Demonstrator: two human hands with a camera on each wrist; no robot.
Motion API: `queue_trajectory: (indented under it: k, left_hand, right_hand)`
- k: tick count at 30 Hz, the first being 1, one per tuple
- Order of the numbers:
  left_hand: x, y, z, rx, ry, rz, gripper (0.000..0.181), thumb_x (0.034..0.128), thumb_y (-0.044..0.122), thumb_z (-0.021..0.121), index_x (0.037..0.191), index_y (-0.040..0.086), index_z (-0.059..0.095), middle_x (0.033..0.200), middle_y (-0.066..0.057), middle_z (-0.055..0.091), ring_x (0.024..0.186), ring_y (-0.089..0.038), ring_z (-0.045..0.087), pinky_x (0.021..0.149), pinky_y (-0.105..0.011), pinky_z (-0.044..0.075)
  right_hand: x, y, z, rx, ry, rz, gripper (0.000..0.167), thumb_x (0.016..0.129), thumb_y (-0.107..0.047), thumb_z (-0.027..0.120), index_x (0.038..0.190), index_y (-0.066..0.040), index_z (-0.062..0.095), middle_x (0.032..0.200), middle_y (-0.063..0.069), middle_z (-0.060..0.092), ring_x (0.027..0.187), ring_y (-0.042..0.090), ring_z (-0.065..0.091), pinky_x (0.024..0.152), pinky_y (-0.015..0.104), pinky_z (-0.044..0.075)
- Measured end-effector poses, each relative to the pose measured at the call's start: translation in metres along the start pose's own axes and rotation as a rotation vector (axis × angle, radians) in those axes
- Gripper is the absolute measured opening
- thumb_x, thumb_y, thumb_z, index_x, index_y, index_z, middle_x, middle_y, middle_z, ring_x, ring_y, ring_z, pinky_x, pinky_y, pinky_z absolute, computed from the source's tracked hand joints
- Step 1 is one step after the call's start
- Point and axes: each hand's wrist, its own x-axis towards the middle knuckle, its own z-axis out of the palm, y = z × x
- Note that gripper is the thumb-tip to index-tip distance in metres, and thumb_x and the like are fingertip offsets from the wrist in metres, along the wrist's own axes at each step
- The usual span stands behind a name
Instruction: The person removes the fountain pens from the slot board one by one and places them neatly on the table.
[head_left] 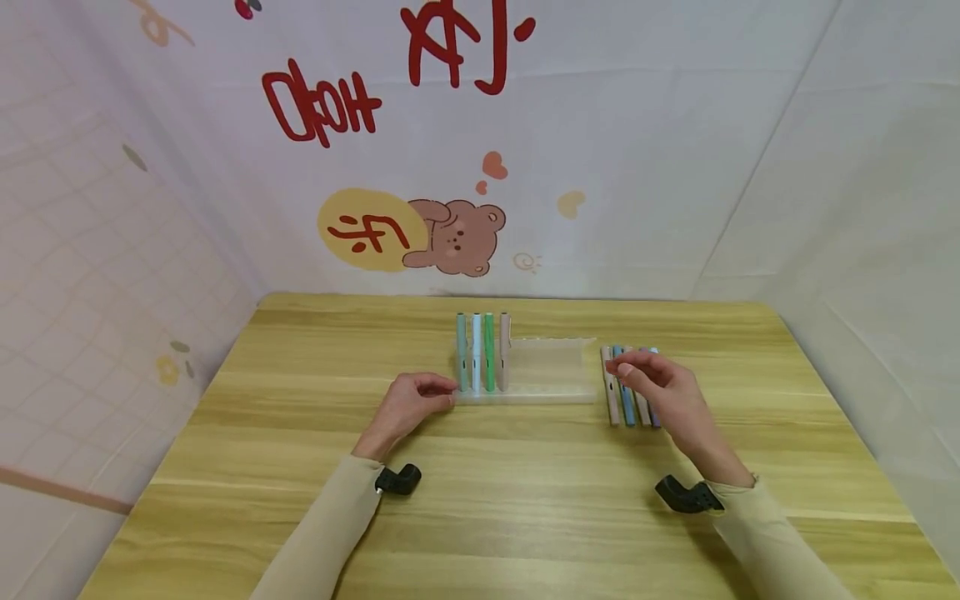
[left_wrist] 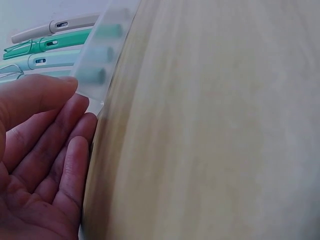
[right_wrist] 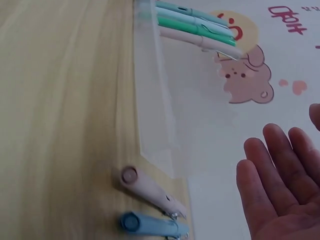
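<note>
A clear holder [head_left: 551, 398] stands on the table with a teal pen [head_left: 462, 354], a light blue pen [head_left: 476, 354], a green pen [head_left: 490, 354] and a pinkish-grey pen [head_left: 504, 354] upright in its left part. My left hand [head_left: 407, 408] touches the holder's left end, its thumb [left_wrist: 55, 90] at the corner in the left wrist view. Above several pens lying side by side, including a pinkish one [head_left: 611, 392] and a blue one [head_left: 627, 400], hovers my right hand [head_left: 667, 400]. Its fingers [right_wrist: 275, 170] are extended and hold nothing in the right wrist view.
The wooden table [head_left: 510, 508] runs back to a white printed cloth [head_left: 622, 167] with a bear drawing and red characters. Pale cloth also hangs at the left and right sides. A black band device sits on each wrist.
</note>
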Motion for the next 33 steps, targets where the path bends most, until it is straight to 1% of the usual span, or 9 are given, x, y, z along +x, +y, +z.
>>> queue_trajectory:
  k: [4,9,11,16,20,22,24,28,33]
  left_hand:
    - [0.001,-0.001,0.001,0.011,-0.001,-0.011,0.020,0.0916,0.015,0.080,0.111,0.009,0.080,0.110,-0.005,0.076,0.099,-0.018,0.067,0.086,-0.033,0.051]
    - [0.002,-0.003,0.001,0.011,-0.004,-0.003,0.019,0.0921,0.014,0.079,0.110,0.008,0.080,0.110,-0.005,0.076,0.098,-0.017,0.067,0.085,-0.032,0.052]
    - [0.001,-0.003,0.001,0.006,-0.006,-0.003,0.019,0.0921,0.013,0.079,0.110,0.008,0.080,0.110,-0.006,0.076,0.098,-0.018,0.068,0.085,-0.032,0.052]
    - [0.000,-0.003,0.000,0.015,0.002,-0.009,0.017,0.0917,0.013,0.080,0.109,0.011,0.080,0.108,-0.002,0.077,0.097,-0.016,0.068,0.086,-0.032,0.052]
    - [-0.002,-0.003,0.000,0.025,0.010,-0.009,0.017,0.0915,0.013,0.080,0.108,0.011,0.080,0.107,0.000,0.076,0.097,-0.015,0.068,0.087,-0.034,0.052]
    - [-0.003,-0.003,0.001,0.024,0.010,-0.013,0.017,0.0916,0.014,0.079,0.109,0.011,0.080,0.107,0.000,0.076,0.097,-0.015,0.068,0.087,-0.035,0.052]
    - [-0.003,-0.003,0.001,0.019,0.008,-0.016,0.018,0.0916,0.014,0.079,0.109,0.011,0.080,0.108,0.000,0.076,0.098,-0.015,0.068,0.088,-0.035,0.052]
    - [-0.003,-0.003,0.000,0.010,0.002,-0.019,0.018,0.0912,0.015,0.080,0.109,0.013,0.080,0.109,0.001,0.076,0.099,-0.016,0.067,0.090,-0.035,0.052]
    - [-0.001,-0.005,0.000,0.001,-0.004,-0.010,0.019,0.0906,0.016,0.080,0.109,0.014,0.081,0.109,0.000,0.076,0.100,-0.017,0.066,0.090,-0.035,0.051]
  right_hand:
    - [0.004,0.002,0.011,-0.058,-0.037,-0.017,0.035,0.106,-0.034,0.062,0.130,-0.010,0.069,0.129,0.006,0.071,0.119,0.015,0.065,0.097,0.019,0.048]
    - [0.010,0.003,0.026,-0.046,-0.105,-0.076,0.032,0.107,-0.027,0.060,0.132,-0.008,0.067,0.133,0.009,0.069,0.122,0.009,0.062,0.097,0.019,0.048]
    - [0.013,0.003,0.032,-0.049,-0.128,-0.089,0.031,0.107,-0.026,0.061,0.132,-0.009,0.067,0.134,0.009,0.068,0.123,0.011,0.062,0.096,0.020,0.049]
    - [0.021,0.003,0.049,-0.062,-0.154,-0.089,0.031,0.105,-0.028,0.065,0.131,-0.012,0.069,0.133,0.005,0.069,0.122,0.025,0.064,0.093,0.022,0.051]
    - [0.027,0.004,0.063,-0.077,-0.185,-0.077,0.036,0.103,-0.029,0.067,0.134,-0.010,0.067,0.135,0.009,0.067,0.120,0.026,0.066,0.092,0.024,0.052]
    - [0.030,0.004,0.069,-0.095,-0.197,-0.078,0.037,0.103,-0.029,0.067,0.135,-0.010,0.067,0.136,0.011,0.066,0.120,0.026,0.065,0.095,0.029,0.053]
    - [0.033,0.004,0.075,-0.112,-0.208,-0.091,0.038,0.103,-0.029,0.068,0.135,-0.009,0.066,0.136,0.011,0.066,0.123,0.028,0.064,0.099,0.037,0.052]
    - [0.038,0.004,0.085,-0.182,-0.228,-0.137,0.039,0.102,-0.030,0.068,0.136,-0.010,0.065,0.135,0.009,0.067,0.129,0.031,0.060,0.106,0.052,0.046]
    - [0.047,0.003,0.094,-0.277,-0.227,-0.167,0.037,0.104,-0.029,0.066,0.136,-0.010,0.065,0.135,0.007,0.067,0.128,0.030,0.061,0.106,0.055,0.046]
